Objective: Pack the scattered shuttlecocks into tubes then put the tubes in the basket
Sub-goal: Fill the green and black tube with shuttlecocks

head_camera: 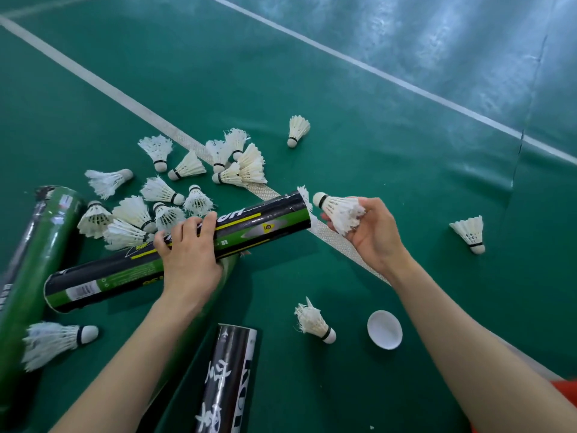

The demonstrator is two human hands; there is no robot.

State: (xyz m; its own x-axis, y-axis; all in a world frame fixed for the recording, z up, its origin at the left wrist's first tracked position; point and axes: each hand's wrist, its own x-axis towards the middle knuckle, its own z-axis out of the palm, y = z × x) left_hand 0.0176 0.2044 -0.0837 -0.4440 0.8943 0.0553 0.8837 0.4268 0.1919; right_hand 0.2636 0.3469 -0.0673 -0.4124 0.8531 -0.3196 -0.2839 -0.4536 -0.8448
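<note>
My left hand [187, 254] grips a black and green tube [131, 270] around its middle, holding it slanted above the green floor. White feathers stick out of its open upper-right end [304, 198]. My right hand [371, 232] holds a white shuttlecock [338, 207] by its feathers, cork pointing left, just to the right of that open end. Several loose shuttlecocks [162, 198] lie in a pile to the left behind the tube. Single ones lie farther off: a far shuttlecock [298, 129], a right shuttlecock [470, 232], a near shuttlecock [315, 321] and a left shuttlecock [53, 340].
A green tube [34, 260] lies at the left edge, another green tube [199, 314] under my left forearm, and a black tube with white characters [228, 379] at the bottom. A white tube cap [384, 329] sits on the floor near my right forearm. White court lines cross the floor.
</note>
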